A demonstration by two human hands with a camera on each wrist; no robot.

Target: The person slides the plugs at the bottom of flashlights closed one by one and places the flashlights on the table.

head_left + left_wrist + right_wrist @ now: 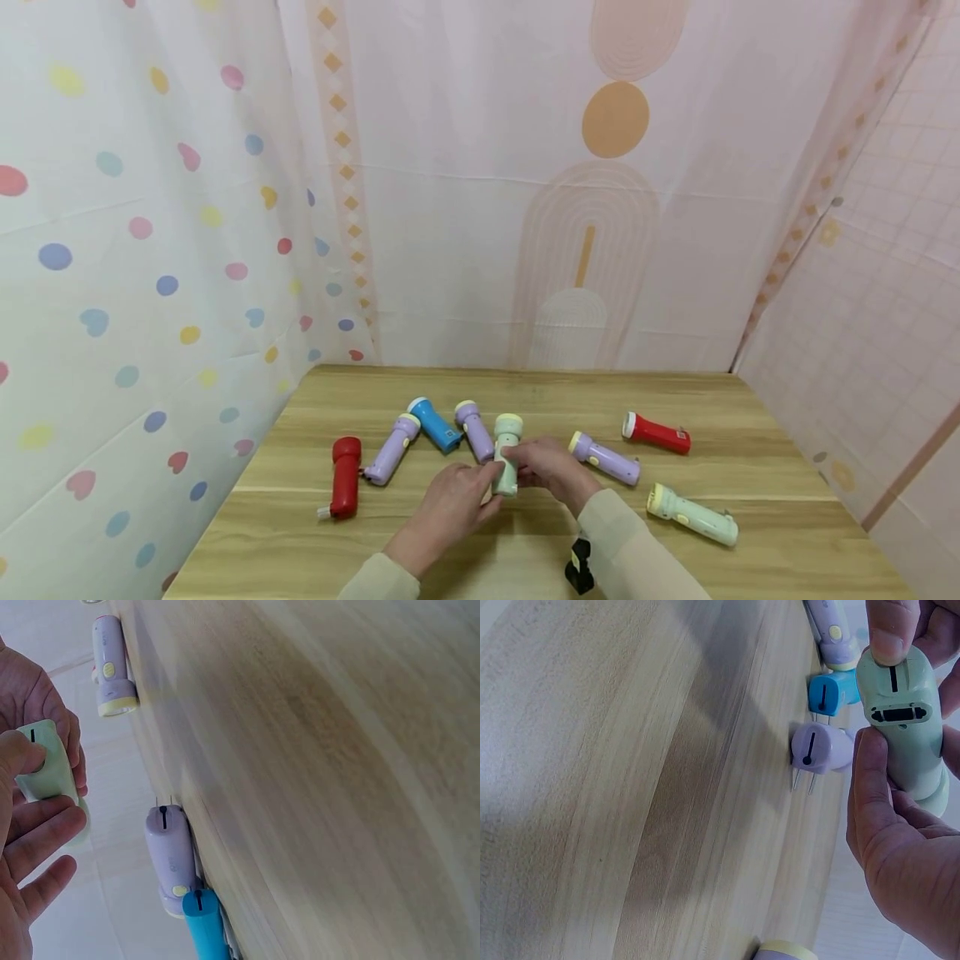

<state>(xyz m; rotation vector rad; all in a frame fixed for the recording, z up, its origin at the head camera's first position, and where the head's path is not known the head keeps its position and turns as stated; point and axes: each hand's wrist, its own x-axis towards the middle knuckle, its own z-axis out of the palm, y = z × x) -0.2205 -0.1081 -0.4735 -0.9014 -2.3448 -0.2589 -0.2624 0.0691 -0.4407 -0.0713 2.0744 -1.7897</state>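
Both hands hold a pale green flashlight (507,429) with a cream head, raised over the middle of the table. My left hand (450,502) grips its rear end from the left, the thumb pressing on the end with the slot in the left wrist view. From the other side my right hand (557,468) grips the body. In the right wrist view the flashlight's tail (900,712) faces the camera, showing a dark slot and a black recess. Just left of it lies a purple flashlight (474,429), its two metal prongs out in the right wrist view.
Left on the wooden table (270,550) lie a blue flashlight (435,425), another purple flashlight (392,452) and a red flashlight (346,479). To the right are a purple flashlight (607,461), a red flashlight (658,434) and a green flashlight (697,517). Curtains (450,208) surround the table.
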